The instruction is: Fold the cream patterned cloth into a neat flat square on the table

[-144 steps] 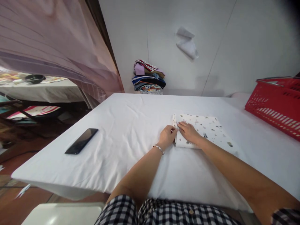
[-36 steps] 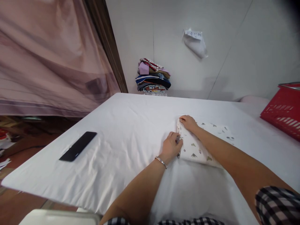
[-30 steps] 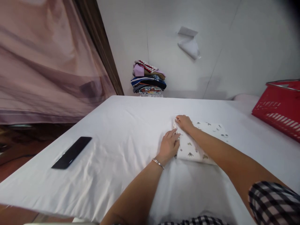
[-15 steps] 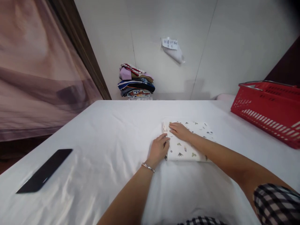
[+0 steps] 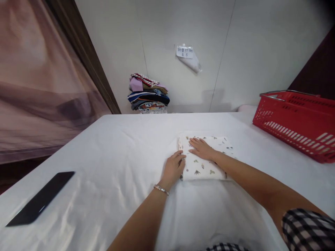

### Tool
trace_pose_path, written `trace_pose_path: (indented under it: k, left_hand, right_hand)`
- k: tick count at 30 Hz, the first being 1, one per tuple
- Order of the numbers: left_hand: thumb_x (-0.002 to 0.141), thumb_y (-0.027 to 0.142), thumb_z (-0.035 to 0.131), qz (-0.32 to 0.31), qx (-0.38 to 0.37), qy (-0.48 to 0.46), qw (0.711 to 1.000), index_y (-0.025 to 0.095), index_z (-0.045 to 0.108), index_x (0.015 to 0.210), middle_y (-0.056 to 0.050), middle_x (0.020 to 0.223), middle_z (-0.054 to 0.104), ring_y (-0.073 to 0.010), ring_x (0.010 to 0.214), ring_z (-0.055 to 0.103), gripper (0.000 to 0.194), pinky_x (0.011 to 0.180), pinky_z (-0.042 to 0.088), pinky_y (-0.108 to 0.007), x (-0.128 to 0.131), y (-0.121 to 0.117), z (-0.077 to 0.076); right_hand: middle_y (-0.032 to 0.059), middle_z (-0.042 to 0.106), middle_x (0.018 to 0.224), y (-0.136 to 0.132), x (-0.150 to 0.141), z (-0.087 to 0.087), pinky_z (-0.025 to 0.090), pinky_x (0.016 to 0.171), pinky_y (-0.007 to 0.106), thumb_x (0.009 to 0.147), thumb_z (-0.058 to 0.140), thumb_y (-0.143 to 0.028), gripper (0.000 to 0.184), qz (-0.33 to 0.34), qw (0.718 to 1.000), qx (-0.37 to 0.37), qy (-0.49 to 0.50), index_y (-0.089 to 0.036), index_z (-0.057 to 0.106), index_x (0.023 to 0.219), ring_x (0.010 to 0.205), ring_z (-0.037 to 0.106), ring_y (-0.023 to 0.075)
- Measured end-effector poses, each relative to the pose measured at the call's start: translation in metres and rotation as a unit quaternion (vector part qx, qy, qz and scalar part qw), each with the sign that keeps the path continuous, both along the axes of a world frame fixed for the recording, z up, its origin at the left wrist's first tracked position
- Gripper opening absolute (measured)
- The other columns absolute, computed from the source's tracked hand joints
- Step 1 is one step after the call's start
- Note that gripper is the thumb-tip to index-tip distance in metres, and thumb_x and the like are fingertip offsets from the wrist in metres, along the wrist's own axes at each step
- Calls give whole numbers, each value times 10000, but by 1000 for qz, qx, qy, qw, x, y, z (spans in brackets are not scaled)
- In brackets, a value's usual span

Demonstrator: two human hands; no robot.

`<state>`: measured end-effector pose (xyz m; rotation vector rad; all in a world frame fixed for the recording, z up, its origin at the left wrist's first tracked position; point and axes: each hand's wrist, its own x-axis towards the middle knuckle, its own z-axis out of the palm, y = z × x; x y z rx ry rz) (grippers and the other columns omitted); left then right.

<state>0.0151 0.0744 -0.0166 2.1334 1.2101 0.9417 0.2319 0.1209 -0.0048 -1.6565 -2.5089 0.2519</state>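
Note:
A white folded cloth (image 5: 202, 170) printed with small green and grey motifs lies flat on the white-covered table (image 5: 117, 150), right of centre. My right hand (image 5: 202, 149) rests palm down on top of it, fingers stretched out and slightly apart. At the cloth's left folded edge is my left hand (image 5: 172, 168), its thumb and fingers closed on the layers there. A silver bracelet (image 5: 161, 189) circles the left wrist. My right forearm hides the cloth's lower right part.
On the table's right side stands a red plastic basket (image 5: 293, 122). A dark flat panel (image 5: 42, 198) lies at the left. Beyond the far edge rises a stack of folded clothes (image 5: 148, 94) by the wall. A pink curtain (image 5: 44, 80) hangs at left.
My right hand's fingers have spread and slid slightly inward from the cloth's left edge. The left hand stays at that edge. The whole view has shifted a little.

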Motion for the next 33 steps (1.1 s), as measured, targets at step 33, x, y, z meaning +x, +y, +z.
trace_pose_path:
  k: [33]
  left_hand:
    - [858,233,480,2,-22,-32,999,256,698,993,15,1272,578,-160,1056,598,257,988,444,-300,-2,-2,-2]
  right_hand:
    - [131,617,1199,-87,141,3,448,955,425,757,626,-464,656,-460,855,-46,235,-195,479,1337,1110,575,302]
